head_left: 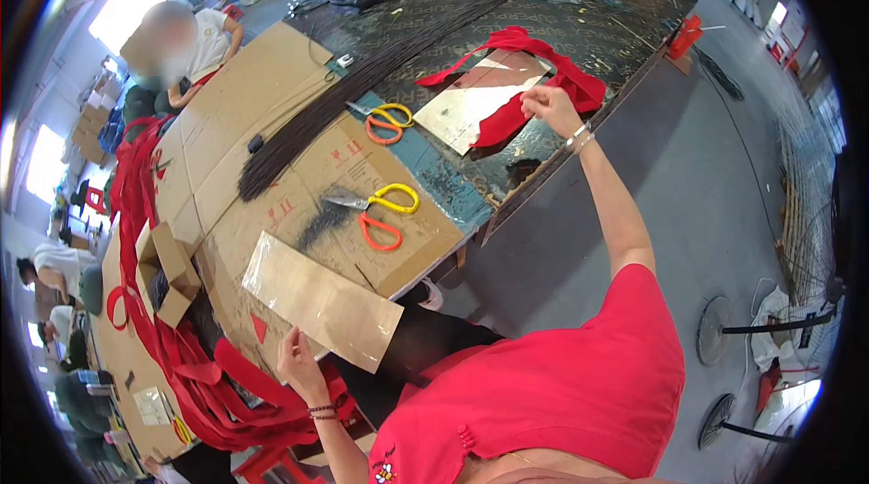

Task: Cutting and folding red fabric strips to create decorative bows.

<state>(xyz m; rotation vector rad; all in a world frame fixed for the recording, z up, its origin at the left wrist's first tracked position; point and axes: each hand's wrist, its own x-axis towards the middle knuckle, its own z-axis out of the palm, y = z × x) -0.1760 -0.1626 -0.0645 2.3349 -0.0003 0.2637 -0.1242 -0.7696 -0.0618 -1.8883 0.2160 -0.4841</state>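
Observation:
My right hand (550,109) is raised over the table's right side, fingertips pinched together; whatever they hold is too small to tell. Beneath it a long red cloth strip (579,86) loops around and partly over a cream rectangular sheet (444,117). My left hand (301,366) is at the near table edge, fingers curled and closed, with no clear view of anything in them. Just beyond it lies a tan rectangular board with a glossy clear cover (321,303), overhanging the edge. A small red scrap (260,328) rests close to that hand.
Two pairs of scissors with yellow and orange handles, one nearer (376,212) and one farther (385,122), lie on the cardboard. A bundle of thin dark rods (362,90) crosses the table. Red strips (199,393) heap at left beside an open carton (167,276). A co-worker (204,40) sits opposite.

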